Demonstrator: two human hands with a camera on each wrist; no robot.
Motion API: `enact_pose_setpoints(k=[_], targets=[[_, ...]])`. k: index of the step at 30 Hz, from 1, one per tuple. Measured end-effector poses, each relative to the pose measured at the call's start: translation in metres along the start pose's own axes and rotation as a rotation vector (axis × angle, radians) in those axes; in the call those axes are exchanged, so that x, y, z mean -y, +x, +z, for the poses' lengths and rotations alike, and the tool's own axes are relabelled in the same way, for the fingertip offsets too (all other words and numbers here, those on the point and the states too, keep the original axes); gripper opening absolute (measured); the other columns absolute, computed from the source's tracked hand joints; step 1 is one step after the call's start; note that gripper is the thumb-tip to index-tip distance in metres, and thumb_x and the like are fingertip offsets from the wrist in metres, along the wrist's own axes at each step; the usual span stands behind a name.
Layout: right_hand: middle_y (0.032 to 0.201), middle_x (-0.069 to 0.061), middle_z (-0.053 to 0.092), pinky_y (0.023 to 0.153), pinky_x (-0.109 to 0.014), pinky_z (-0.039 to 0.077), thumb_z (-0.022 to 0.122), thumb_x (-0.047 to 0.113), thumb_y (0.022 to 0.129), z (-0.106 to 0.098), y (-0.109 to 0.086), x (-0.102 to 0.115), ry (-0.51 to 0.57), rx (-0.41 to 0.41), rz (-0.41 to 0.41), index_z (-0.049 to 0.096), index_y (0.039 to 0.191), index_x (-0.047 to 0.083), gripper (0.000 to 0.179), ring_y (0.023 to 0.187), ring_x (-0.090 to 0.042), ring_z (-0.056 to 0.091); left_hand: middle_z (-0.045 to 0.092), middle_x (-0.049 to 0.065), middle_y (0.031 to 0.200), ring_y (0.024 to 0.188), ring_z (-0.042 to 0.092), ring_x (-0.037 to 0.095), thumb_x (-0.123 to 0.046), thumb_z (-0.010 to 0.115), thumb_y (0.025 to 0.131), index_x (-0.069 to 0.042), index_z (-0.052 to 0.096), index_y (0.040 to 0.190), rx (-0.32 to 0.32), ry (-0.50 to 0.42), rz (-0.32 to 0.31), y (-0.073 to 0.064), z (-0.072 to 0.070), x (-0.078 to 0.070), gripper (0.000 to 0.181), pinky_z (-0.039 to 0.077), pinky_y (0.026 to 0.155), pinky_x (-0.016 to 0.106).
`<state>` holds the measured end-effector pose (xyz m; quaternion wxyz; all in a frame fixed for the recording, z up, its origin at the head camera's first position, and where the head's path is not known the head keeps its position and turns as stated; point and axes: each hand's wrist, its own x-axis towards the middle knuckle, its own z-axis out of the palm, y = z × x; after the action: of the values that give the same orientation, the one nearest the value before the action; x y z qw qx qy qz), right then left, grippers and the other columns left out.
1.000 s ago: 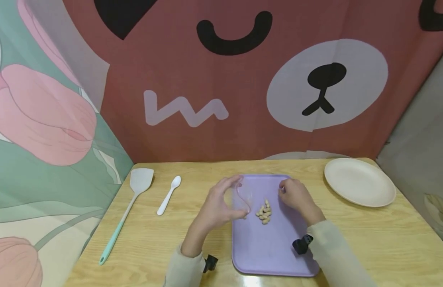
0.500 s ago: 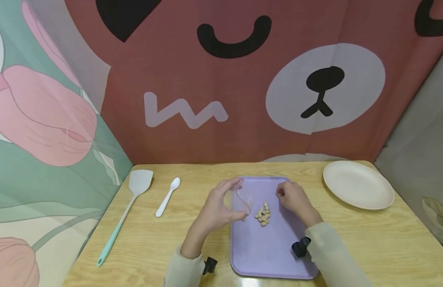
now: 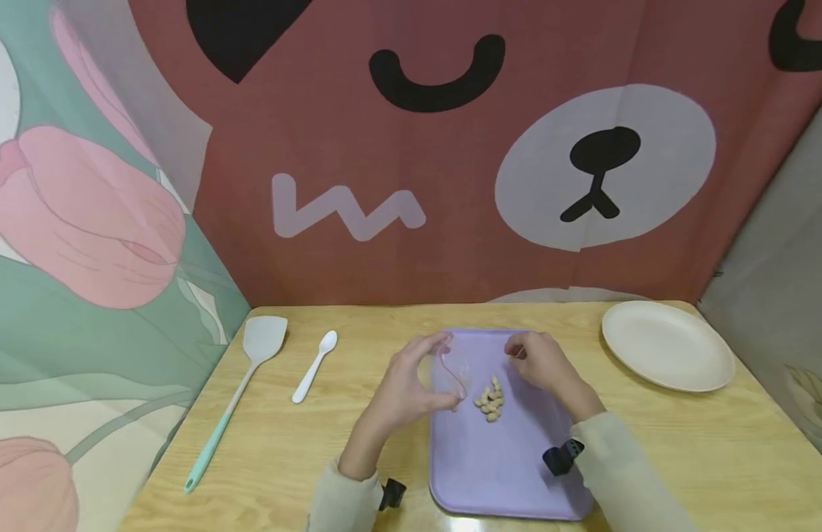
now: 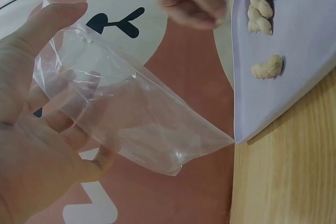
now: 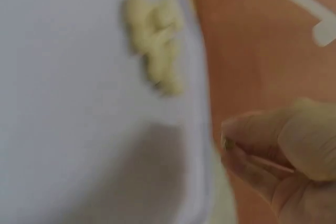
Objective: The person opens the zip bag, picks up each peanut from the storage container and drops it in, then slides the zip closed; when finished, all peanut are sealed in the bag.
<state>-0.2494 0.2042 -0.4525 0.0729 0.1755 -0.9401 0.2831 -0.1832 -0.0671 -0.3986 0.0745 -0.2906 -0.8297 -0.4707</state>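
My left hand (image 3: 406, 384) holds a clear plastic bag (image 4: 142, 111) by its mouth, thumb and fingers spread wide so the mouth gapes. Nothing shows inside the bag in the left wrist view. It hangs over the left side of the purple tray (image 3: 504, 473). On the tray lies a small heap of unshelled peanuts (image 3: 492, 403), right of the bag. My right hand (image 3: 551, 367) is above the tray, right of the heap and apart from the bag. Its thumb and fingertips pinch a small brownish thing, apparently a peanut (image 5: 227, 142), mostly hidden by the fingers.
On the wooden table (image 3: 304, 458), a spatula (image 3: 234, 399) with a mint handle and a white spoon (image 3: 314, 367) lie to the left. A cream plate (image 3: 667, 346) sits at the back right. A printed curtain (image 3: 398, 266) stands behind the table.
My right hand has shifted a little left, toward the bag, and its fingers point more that way. My left hand and the bag stay nearly in place. The heap looks the same.
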Motion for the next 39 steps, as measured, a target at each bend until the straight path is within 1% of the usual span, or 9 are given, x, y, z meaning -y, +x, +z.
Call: enact_pose_setpoints(k=[4,7,11,19,21,25,31,35,39], targets=[[0.087,-0.005,0.071,0.07,-0.037,0.057,0.074,-0.001,0.084,-0.012,-0.001,0.024,0.128,-0.027,-0.028,0.074,0.093,0.001,0.009,0.078,-0.019,0.067,0.061,0.006,0.126,0.118,0.055,0.02,-0.015,0.087,0.07,-0.011,0.055,0.14,0.001,0.007,-0.022,-0.003,0.002,0.0,0.078,0.038,0.103,0.053],[0.091,-0.005,0.071,0.073,-0.036,0.058,0.075,0.001,0.085,-0.023,-0.002,0.044,0.198,-0.072,-0.051,0.075,0.097,0.003,0.012,0.082,-0.019,0.068,0.062,0.006,0.124,0.116,0.056,0.019,-0.015,0.087,0.069,-0.01,0.056,0.14,-0.013,0.024,-0.017,-0.003,0.002,0.001,0.077,0.038,0.103,0.052],[0.093,-0.005,0.071,0.075,-0.037,0.058,0.076,0.003,0.086,-0.034,-0.002,0.063,0.222,-0.108,-0.09,0.075,0.098,0.003,0.013,0.084,-0.019,0.069,0.063,0.009,0.123,0.114,0.057,0.019,-0.014,0.088,0.069,-0.007,0.056,0.138,-0.027,0.03,-0.001,-0.001,0.001,0.002,0.076,0.043,0.101,0.047],[0.095,-0.006,0.071,0.076,-0.039,0.058,0.076,0.001,0.085,-0.044,-0.004,0.085,0.259,-0.137,-0.139,0.074,0.099,0.001,0.014,0.085,-0.021,0.069,0.062,0.011,0.125,0.116,0.057,0.021,-0.018,0.088,0.069,-0.003,0.056,0.138,-0.028,0.03,0.027,0.002,0.0,0.003,0.077,0.044,0.101,0.046],[0.095,-0.006,0.071,0.076,-0.039,0.058,0.075,0.0,0.085,-0.045,-0.006,0.09,0.265,-0.137,-0.147,0.074,0.099,0.002,0.014,0.085,-0.02,0.069,0.062,0.013,0.126,0.116,0.057,0.023,-0.018,0.087,0.07,-0.002,0.055,0.138,-0.013,0.024,0.022,0.002,0.001,0.004,0.077,0.044,0.101,0.046],[0.095,-0.004,0.07,0.075,-0.037,0.058,0.075,0.0,0.086,-0.045,-0.01,0.099,0.302,-0.13,-0.16,0.074,0.099,0.003,0.014,0.085,-0.019,0.069,0.061,0.01,0.127,0.116,0.057,0.023,-0.02,0.086,0.07,-0.003,0.055,0.139,0.012,0.047,-0.022,0.001,0.003,0.005,0.077,0.042,0.102,0.049],[0.096,-0.002,0.07,0.075,-0.031,0.058,0.075,0.0,0.086,-0.041,-0.014,0.114,0.366,-0.11,-0.171,0.075,0.1,0.003,0.014,0.085,-0.015,0.069,0.06,0.007,0.13,0.12,0.055,0.023,-0.021,0.086,0.071,-0.004,0.053,0.141,0.021,0.06,-0.066,0.0,0.006,0.007,0.079,0.039,0.104,0.051],[0.098,0.0,0.07,0.076,-0.031,0.058,0.074,0.002,0.087,-0.038,-0.016,0.122,0.367,-0.066,-0.188,0.075,0.102,0.003,0.015,0.086,-0.014,0.068,0.058,0.007,0.133,0.122,0.053,0.024,-0.019,0.086,0.072,-0.005,0.052,0.142,0.031,0.055,-0.074,0.001,0.007,0.009,0.079,0.039,0.104,0.052],[0.098,0.0,0.07,0.076,-0.031,0.058,0.074,0.001,0.087,-0.039,-0.016,0.127,0.373,-0.05,-0.209,0.075,0.103,0.004,0.017,0.086,-0.014,0.069,0.059,0.007,0.132,0.121,0.054,0.023,-0.019,0.086,0.073,-0.005,0.051,0.143,0.029,0.052,-0.052,0.002,0.007,0.009,0.08,0.04,0.103,0.051]])
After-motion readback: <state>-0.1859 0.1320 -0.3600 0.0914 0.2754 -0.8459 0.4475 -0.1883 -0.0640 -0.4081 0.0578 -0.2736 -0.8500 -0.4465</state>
